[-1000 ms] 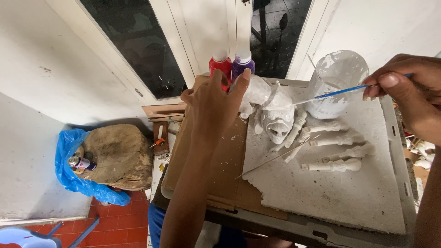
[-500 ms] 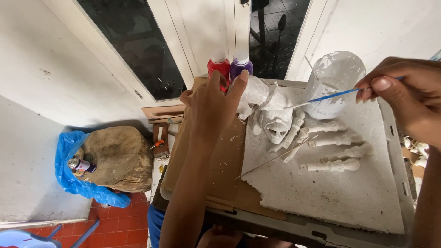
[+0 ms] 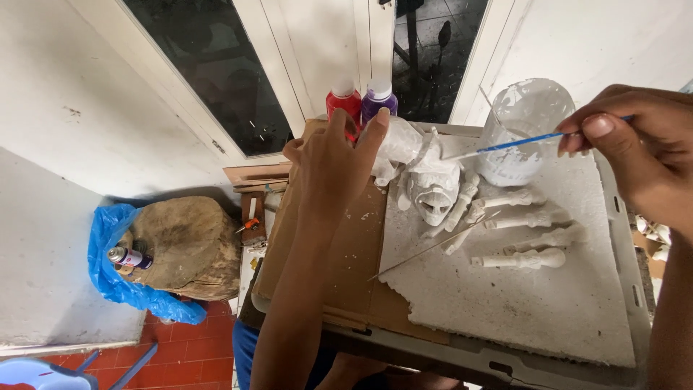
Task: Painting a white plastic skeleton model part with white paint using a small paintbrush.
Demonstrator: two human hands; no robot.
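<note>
head view — right hand [image 3: 642, 159] with paintbrush [image 3: 520, 142], left hand [image 3: 339, 162] on white figure [image 3: 426, 177]

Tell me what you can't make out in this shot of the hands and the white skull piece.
Head view only:
- Left hand covers part of the white piece it touches; grip unclear.
- Right hand hides the brush handle's end; its forearm is cut off by the right edge.
- Red bottle and purple bottle: lower parts hidden behind the left hand.
- Jar: contents masked by white smears.
</note>
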